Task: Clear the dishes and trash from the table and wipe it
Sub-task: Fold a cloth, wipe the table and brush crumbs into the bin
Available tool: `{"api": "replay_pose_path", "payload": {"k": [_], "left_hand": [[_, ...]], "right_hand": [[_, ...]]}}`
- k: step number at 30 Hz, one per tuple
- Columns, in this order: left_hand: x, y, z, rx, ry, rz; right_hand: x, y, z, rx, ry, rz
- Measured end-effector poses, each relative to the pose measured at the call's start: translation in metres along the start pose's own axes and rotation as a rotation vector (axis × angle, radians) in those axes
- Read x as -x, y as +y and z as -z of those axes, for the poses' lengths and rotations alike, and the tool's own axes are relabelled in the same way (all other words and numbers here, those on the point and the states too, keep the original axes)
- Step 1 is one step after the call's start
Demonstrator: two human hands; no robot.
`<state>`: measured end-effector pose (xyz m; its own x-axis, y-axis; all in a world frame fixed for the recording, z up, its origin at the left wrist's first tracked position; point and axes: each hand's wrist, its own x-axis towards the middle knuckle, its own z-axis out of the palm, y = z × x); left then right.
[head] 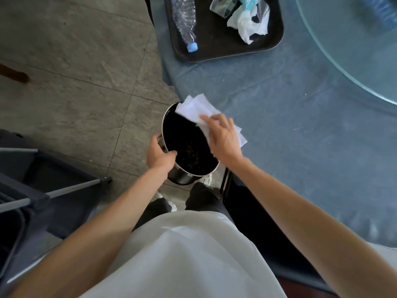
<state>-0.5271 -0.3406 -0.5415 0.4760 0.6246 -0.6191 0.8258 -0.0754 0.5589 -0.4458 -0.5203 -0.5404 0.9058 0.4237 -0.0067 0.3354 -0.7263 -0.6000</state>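
Left hand (160, 154) fingers grip bin (189, 143) rim | right hand (222, 138) fingers press cloth (193, 109) at table (300, 130) edge

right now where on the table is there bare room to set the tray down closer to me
Bare blue tablecloth lies between the tray, the glass turntable and the right hand. It is crowded at the table edge, where the cloth and bin meet.
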Motion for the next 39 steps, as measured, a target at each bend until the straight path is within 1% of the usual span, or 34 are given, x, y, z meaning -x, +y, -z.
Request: {"api": "replay_pose_path", "payload": {"k": [3,6,9,12,16,21,23,25,29,32,34,36,38,39], "left_hand": [[0.001,0.003,-0.001,-0.038,-0.003,0.007],[0.001,0.000,-0.002,-0.046,-0.004,0.010],[0.000,-0.001,0.000,-0.036,-0.010,0.021],[0.000,-0.001,-0.002,-0.035,-0.016,0.044],[-0.003,-0.004,-0.005,-0.037,-0.005,0.069],[-0.005,-0.005,-0.004,-0.022,0.001,0.093],[-0.009,-0.005,-0.002,-0.020,0.010,0.091],[-0.011,-0.004,-0.001,-0.018,0.017,0.088],[-0.012,-0.003,0.001,-0.009,0.022,0.070],[-0.011,-0.004,0.008,-0.008,0.027,0.066],[-0.010,-0.008,0.015,0.009,0.026,0.062],[-0.008,-0.011,0.020,0.020,0.026,0.049],[-0.006,-0.012,0.023,0.037,0.041,0.036],[-0.006,-0.012,0.024,0.041,0.051,0.031]], "right_hand": [[-0.024,0.045,0.039,-0.007,0.142,-0.081],[-0.048,0.098,0.079,0.032,0.239,-0.261],[-0.058,0.147,0.120,0.101,0.278,-0.446],[-0.052,0.184,0.150,0.203,0.252,-0.538],[-0.045,0.206,0.160,0.252,0.210,-0.638],[-0.051,0.198,0.135,0.239,0.273,-0.730],[-0.057,0.188,0.122,0.248,0.259,-0.674],[-0.066,0.171,0.105,0.245,0.212,-0.576],[-0.086,0.102,0.055,0.209,0.091,-0.324],[-0.075,0.051,0.009,0.203,-0.007,-0.161],[-0.056,0.029,-0.013,0.216,-0.073,-0.063],[-0.036,0.009,-0.026,0.232,-0.184,0.057],[-0.021,-0.009,-0.034,0.228,-0.370,0.213],[-0.013,-0.016,-0.037,0.203,-0.431,0.264]]}}
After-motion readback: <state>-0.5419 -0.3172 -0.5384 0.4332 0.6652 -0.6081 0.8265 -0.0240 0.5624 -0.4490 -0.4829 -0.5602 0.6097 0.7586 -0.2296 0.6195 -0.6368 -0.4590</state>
